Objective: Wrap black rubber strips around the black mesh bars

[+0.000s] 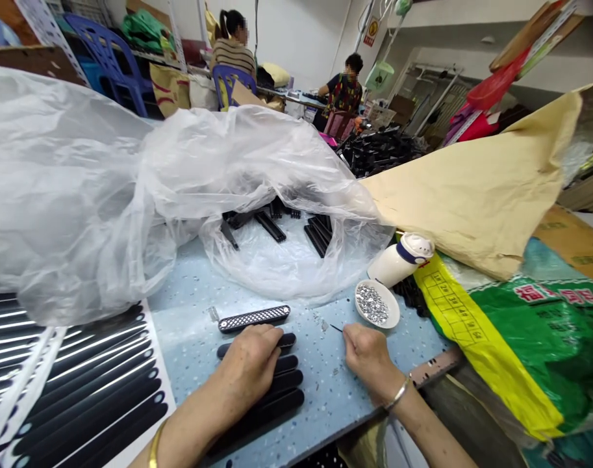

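My left hand (251, 364) is closed over a long black strip (287, 340) with rounded ends; its fingertips are hidden beneath it. More black strips (285, 398) lie side by side under and below that hand. Just beyond its knuckles is a black strip with a silvery lattice face (254, 318) and a small round fitting at each end. My right hand (367, 354) is closed on a thin dark pointed tool (336, 327), whose tip points left above the table. A white bowl (397, 317) of small shiny metal pieces (373, 304) stands just beyond my right hand.
A white bottle (392, 263) leans behind the bowl. Clear plastic sheeting (257, 156) bulges across the back, with black parts (271, 226) inside. Rows of black strips (91, 390) lie at left. A green-yellow sack (510, 338) borders the right. Two people (234, 55) sit farther back.
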